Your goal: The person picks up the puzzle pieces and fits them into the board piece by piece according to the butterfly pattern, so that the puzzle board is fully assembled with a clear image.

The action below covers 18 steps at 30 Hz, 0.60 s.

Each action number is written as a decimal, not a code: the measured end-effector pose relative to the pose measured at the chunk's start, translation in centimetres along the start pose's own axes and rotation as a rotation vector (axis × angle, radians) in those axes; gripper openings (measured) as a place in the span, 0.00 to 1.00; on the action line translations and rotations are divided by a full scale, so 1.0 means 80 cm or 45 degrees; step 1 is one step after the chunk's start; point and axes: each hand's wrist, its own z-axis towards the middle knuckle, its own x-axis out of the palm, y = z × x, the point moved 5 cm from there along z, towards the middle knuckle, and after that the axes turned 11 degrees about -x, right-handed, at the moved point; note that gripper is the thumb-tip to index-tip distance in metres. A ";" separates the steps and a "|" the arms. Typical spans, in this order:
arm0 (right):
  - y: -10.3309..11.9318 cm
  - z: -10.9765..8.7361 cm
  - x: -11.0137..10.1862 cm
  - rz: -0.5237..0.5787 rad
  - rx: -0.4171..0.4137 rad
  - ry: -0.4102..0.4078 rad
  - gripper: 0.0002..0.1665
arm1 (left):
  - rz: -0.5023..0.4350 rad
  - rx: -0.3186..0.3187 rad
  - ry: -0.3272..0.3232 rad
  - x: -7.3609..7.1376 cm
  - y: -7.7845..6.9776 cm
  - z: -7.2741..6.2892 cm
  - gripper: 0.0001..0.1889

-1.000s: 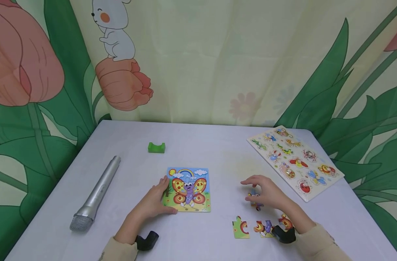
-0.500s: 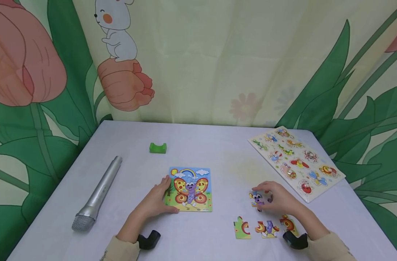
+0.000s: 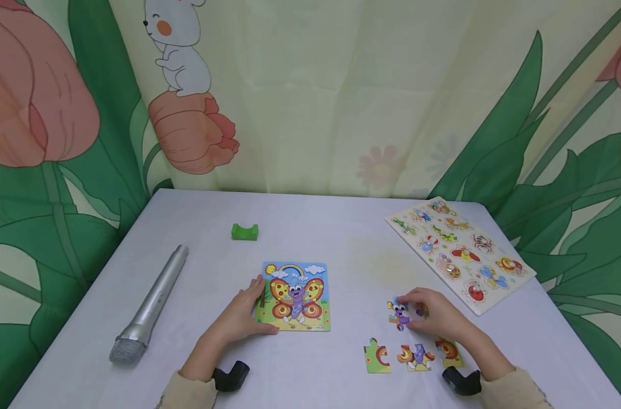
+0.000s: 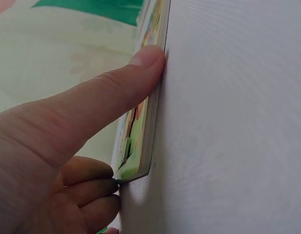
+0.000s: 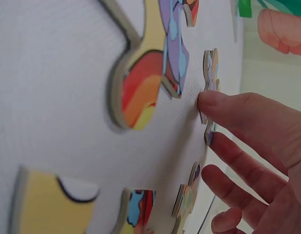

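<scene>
A square butterfly puzzle board (image 3: 296,295) lies flat at mid-table. My left hand (image 3: 241,315) rests on its near left corner, fingers along the left side; in the left wrist view the thumb (image 4: 148,56) presses its near edge. On the right, my right hand (image 3: 440,312) pinches a jigsaw piece (image 3: 398,313) with the butterfly's face, between thumb and index finger, at table level. Another piece (image 5: 187,195) sits under the other fingers, partly hidden. Closer to me lie a green-edged piece (image 3: 376,357), a purple-body piece (image 3: 415,358) and an orange spiral piece (image 3: 449,353).
A silver microphone (image 3: 149,307) lies at the left of the white table (image 3: 331,227). A small green block (image 3: 244,232) sits behind the board. At back right is an insect peg board (image 3: 461,253). A printed curtain (image 3: 310,102) hangs behind.
My right hand was spread over the face piece; it has shifted right, and its thumb and index finger have closed on the piece. The left hand keeps its place on the board.
</scene>
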 end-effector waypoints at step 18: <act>0.053 0.042 0.009 0.004 -0.272 -0.087 0.20 | 0.024 0.015 -0.017 0.000 0.000 0.001 0.56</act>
